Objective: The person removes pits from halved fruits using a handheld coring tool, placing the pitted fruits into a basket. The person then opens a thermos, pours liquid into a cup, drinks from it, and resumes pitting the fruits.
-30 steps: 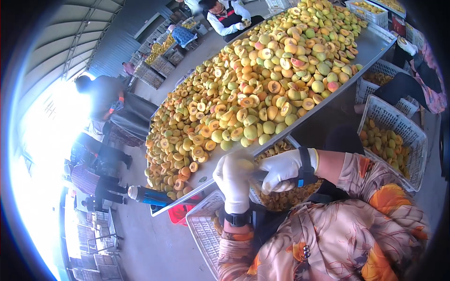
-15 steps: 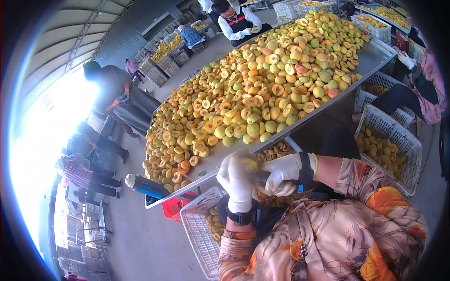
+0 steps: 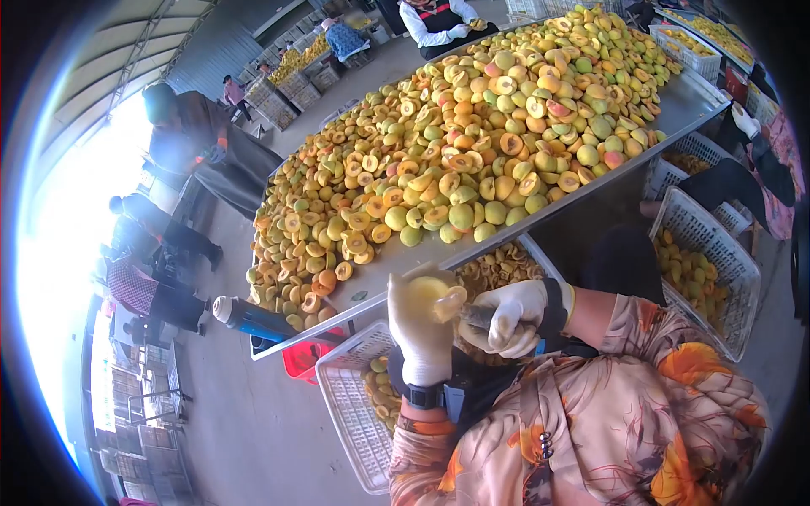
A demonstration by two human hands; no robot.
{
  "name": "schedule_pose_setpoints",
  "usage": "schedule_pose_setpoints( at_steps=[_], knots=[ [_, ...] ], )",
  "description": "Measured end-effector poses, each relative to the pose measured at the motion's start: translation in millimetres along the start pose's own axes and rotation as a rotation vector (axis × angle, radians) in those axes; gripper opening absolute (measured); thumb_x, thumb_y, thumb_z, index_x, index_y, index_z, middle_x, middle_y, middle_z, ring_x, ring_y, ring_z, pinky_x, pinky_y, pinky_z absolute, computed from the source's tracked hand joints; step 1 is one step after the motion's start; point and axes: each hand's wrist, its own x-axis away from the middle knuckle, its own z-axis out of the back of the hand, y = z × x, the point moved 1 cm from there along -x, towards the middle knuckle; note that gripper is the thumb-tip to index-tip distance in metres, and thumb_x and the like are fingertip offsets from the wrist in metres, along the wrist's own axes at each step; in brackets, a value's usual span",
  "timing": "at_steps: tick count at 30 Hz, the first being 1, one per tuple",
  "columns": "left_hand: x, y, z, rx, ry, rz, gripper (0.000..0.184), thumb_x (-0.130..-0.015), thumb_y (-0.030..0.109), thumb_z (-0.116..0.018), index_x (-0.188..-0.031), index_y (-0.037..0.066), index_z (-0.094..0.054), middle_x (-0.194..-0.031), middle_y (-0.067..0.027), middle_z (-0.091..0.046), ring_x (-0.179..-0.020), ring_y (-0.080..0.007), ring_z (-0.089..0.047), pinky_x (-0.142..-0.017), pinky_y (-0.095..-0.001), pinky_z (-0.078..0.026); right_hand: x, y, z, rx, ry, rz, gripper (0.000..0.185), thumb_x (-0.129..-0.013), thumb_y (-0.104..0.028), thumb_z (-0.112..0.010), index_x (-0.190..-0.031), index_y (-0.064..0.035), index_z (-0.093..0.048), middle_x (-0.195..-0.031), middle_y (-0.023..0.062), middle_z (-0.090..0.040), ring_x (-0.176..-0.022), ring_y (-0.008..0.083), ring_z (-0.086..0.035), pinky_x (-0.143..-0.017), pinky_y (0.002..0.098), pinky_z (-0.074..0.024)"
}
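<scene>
My left hand (image 3: 419,333), in a white glove, is wrapped round a pale yellow peach half (image 3: 423,295), cut side showing. My right hand (image 3: 513,319), gloved too, is closed on a dark-handled pitting tool (image 3: 477,315). The tool's end is at the peach half, where a light brownish lump (image 3: 450,304), perhaps the pit or flesh, sits; which one I cannot tell. Beyond my hands a large heap of peaches (image 3: 472,160), many of them halved, covers the metal table (image 3: 392,282).
Below the table edge stands a crate of brown scraps (image 3: 502,271). White crates (image 3: 350,422) (image 3: 717,261) with peach pieces flank my legs. A blue flask (image 3: 253,319) and red basket (image 3: 304,363) are at the left corner. Co-workers (image 3: 443,25) are around the table.
The peach half in my left hand has turned so its pale cut face shows, and a lump now sits at the tool's end. The view has shifted slightly; both hands stay close together.
</scene>
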Motion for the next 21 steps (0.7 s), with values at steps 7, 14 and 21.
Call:
schedule_pose_setpoints(
  at_steps=[7,14,21],
  knots=[
    [-22.7,-27.5,169.0,-1.047,0.110,0.319,0.037,-0.095,0.036,-0.062,-0.098,0.000,-0.072,-0.097,-0.0163,-0.072,-0.088,-0.0300,-0.069,-0.079,-0.0379,-0.054,27.0,39.9,103.1,1.572,0.880,-0.498,0.023,-0.080,-0.021,-0.067,-0.090,-0.0001,-0.067,-0.096,0.0216,-0.073,-0.089,0.0362,-0.071,-0.079,0.0482,-0.0547],
    [-136.7,-59.6,138.3,-1.258,0.006,-0.016,0.053,-0.084,0.014,-0.072,-0.134,0.002,-0.059,-0.133,-0.0217,-0.057,-0.116,-0.0397,-0.059,-0.100,-0.0464,-0.048,27.9,40.9,119.5,1.537,0.955,-0.484,0.031,-0.089,-0.022,-0.060,-0.110,-0.0001,-0.064,-0.093,0.0200,-0.073,-0.086,0.0407,-0.071,-0.074,0.0493,-0.0557],
    [-272.4,-161.0,61.8,-1.733,-0.359,-0.005,0.071,-0.082,0.024,-0.074,-0.147,0.017,-0.048,-0.140,-0.0202,-0.052,-0.126,-0.0413,-0.053,-0.102,-0.0491,-0.049,38.6,54.5,143.5,1.500,0.815,-0.586,0.025,-0.090,-0.016,-0.053,-0.109,-0.0031,-0.061,-0.087,0.0182,-0.073,-0.081,0.0376,-0.073,-0.071,0.0516,-0.0553]
  ],
)
